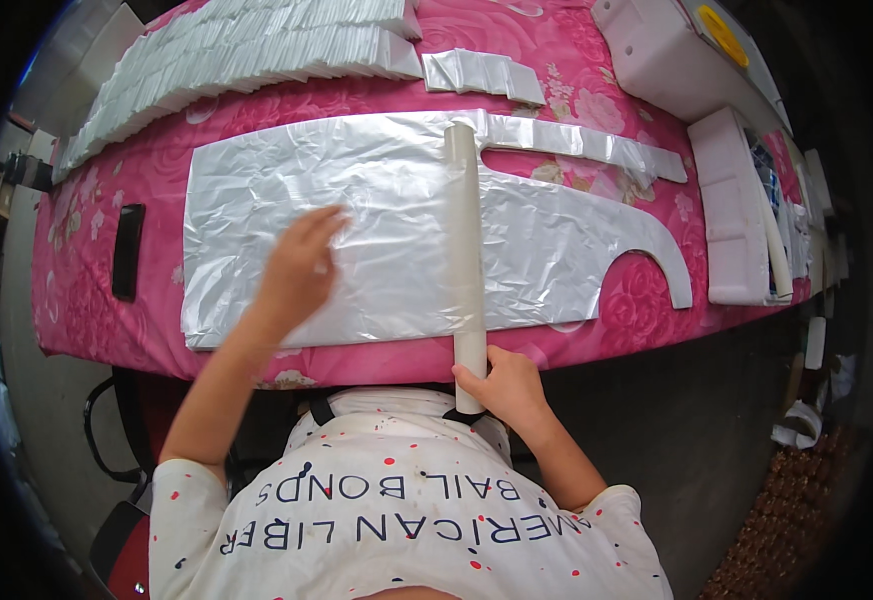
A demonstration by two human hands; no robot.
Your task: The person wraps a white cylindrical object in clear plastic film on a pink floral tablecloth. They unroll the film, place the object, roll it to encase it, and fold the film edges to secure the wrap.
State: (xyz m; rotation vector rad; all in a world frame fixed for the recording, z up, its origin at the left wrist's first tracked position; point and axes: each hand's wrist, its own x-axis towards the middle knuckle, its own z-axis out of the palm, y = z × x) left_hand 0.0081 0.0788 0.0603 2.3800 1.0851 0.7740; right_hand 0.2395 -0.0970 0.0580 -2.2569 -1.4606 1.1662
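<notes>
— Where are your hands right now?

— My right hand (pixel 505 385) is nearest me, at the table edge, closed around the near end of the tube (pixel 465 250). My left hand (pixel 302 265) is a bit further out and to the left, lying open and flat on the sheet (pixel 357 230), fingers spread, gripping nothing.

— And the tube?

— It runs straight away from my right fist, across the sheet to its far edge. It's a pale, stiff cylinder, plain and smooth.

— How far along would you say you are?

— Early on this piece, I'd judge. The sheet lies spread flat on the pink cloth (pixel 377 95); none of it looks wrapped round the tube yet. Left of the tube it's a broad panel under my open palm; right of it are a long strap (pixel 597 145) and a curved cut-out.

— What does the sheet look like?

— Thin, silvery-white plastic, crinkled, shaped like an apron or vest.

— Anything finished?

— Beyond my left hand, at the far side, rows of folded white packets (pixel 237 55) are stacked, with a few more (pixel 482 72) past the tube's far end. So many look done; this one is still to fold.
</notes>
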